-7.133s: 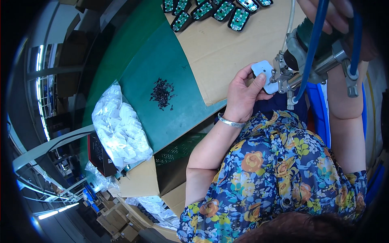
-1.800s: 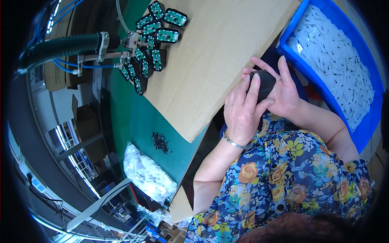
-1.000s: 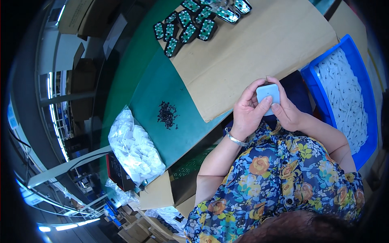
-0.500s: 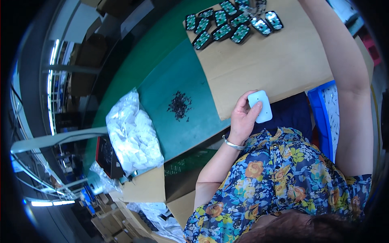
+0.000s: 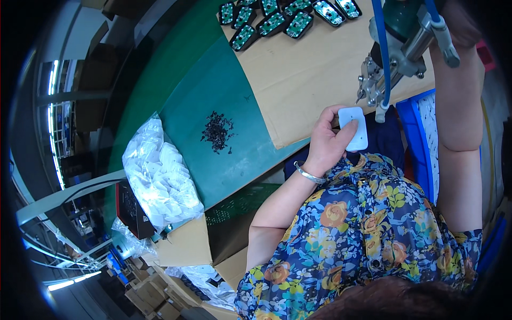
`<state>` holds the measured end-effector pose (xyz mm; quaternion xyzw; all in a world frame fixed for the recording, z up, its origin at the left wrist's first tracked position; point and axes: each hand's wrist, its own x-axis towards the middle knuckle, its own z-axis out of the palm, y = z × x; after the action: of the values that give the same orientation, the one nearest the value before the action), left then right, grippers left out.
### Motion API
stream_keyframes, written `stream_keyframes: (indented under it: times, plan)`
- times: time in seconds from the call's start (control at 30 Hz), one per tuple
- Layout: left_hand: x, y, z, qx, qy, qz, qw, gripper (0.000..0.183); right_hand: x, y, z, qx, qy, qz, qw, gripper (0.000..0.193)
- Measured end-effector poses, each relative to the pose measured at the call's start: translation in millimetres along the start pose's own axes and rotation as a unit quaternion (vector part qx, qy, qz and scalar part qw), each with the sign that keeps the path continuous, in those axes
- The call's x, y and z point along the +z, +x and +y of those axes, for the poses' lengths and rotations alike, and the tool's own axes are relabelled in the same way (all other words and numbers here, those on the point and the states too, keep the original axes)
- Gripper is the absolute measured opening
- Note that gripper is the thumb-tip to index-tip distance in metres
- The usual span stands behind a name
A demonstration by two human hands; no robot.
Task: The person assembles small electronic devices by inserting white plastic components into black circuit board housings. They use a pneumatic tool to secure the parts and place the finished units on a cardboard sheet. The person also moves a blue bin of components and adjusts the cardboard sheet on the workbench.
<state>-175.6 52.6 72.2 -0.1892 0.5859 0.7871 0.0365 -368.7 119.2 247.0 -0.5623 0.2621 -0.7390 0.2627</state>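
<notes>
My left hand (image 5: 326, 143) pinches a small white plastic cover (image 5: 361, 132) with rounded corners and little holes, the thumb lying across its face. Just above and right of the cover hangs a powered screwdriver (image 5: 413, 49) with a metal nozzle, a dark green body and blue hoses. Its thin tip points down towards the cover and appears apart from it. At the upper right, my right hand (image 5: 463, 26) is in shadow beside the tool's body and seems wrapped round it; most fingers are hidden.
Black housings with green circuit boards (image 5: 272, 23) lie on a cardboard sheet (image 5: 298, 80). Left of it, a pile of small black parts (image 5: 217, 132) rests on the green table (image 5: 197, 96). A clear bag of white covers (image 5: 162, 176) stands farther left. A blue bin (image 5: 415, 136) is at right.
My right hand has come down from beyond the top edge, bringing the screwdriver into view near the cover. My left hand has shifted slightly right, still holding the cover. The whole view has shifted.
</notes>
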Motion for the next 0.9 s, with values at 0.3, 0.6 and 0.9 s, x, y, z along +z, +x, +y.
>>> stream_keyframes:
  times: [0.3,0.6,0.9]
  plan:
    - [7.2,3.3,9.0,-0.019,-0.023,-0.017,0.999,0.03,-3.7,-37.8,-7.8,0.015,-0.146,0.071,0.987,0.031]
    - [7.7,3.8,13.4,-0.001,-0.026,-0.011,1.0,0.03,-6.7,-47.9,-9.9,0.024,-0.168,0.088,0.981,0.031]
    - [1.7,9.4,15.3,0.005,-0.002,0.003,1.0,0.03,-2.0,-50.9,-1.2,0.037,-0.179,0.091,0.979,0.032]
